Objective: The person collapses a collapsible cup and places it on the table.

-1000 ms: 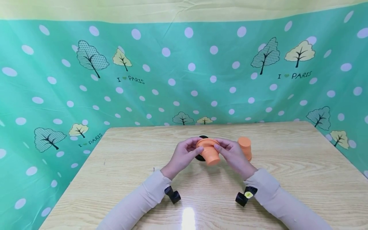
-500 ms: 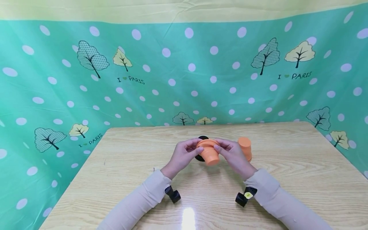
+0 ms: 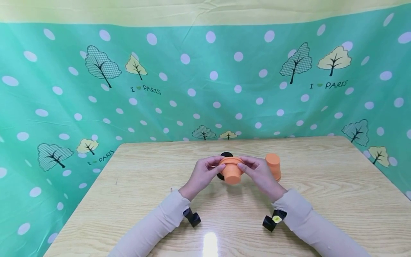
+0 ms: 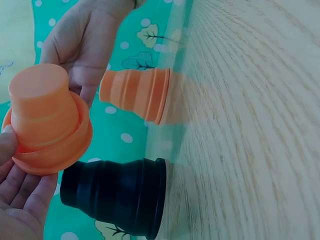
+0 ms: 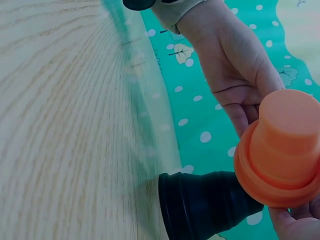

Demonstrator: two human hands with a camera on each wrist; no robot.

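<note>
Both hands hold an orange collapsible cup (image 3: 232, 173) above the table, its rim away from me and its narrow base toward me. A fold at the wide end forms a collar round the stepped body, as the left wrist view shows on the cup (image 4: 42, 120). My left hand (image 3: 203, 175) pinches one side of this collar between thumb and fingers. On the opposite side, my right hand (image 3: 262, 176) grips it likewise. Partly hidden behind is a black cup (image 3: 226, 154), standing upside down on the table, seen more fully in the right wrist view as a ribbed black cup (image 5: 207, 205).
A second orange cup (image 3: 273, 166) stands upside down beyond my right hand, partly covered by it. Everything rests on a wood-grain table (image 3: 154, 157). Behind its far edge hangs a green dotted curtain (image 3: 179, 107).
The held cup has turned slightly: its narrow base has swung a little left and now points almost straight toward me. Both hands keep their hold and have barely shifted.
</note>
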